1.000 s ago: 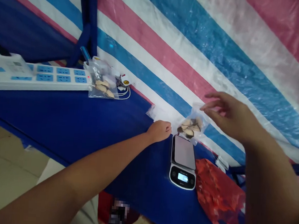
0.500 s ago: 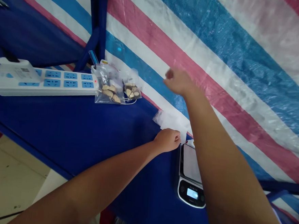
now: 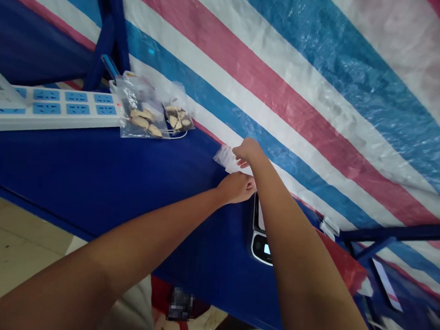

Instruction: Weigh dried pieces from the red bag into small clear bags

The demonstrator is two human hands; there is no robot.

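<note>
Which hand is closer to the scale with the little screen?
Left. The left hand is just off the far end of the scale; the right hand is farther back, by the clear plastic, though its forearm hides part of the scale.

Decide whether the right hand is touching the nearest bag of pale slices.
Apart: the head view shows striped sheeting in a clear gap between the right hand and the nearest bag.

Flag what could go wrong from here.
1. The right forearm crosses above the white digital scale with a black panel; it could bump it.
2. The bare right hand hangs over thin, clear, crinkled plastic, close to the curled left hand; the hands might get in each other's way.
</note>
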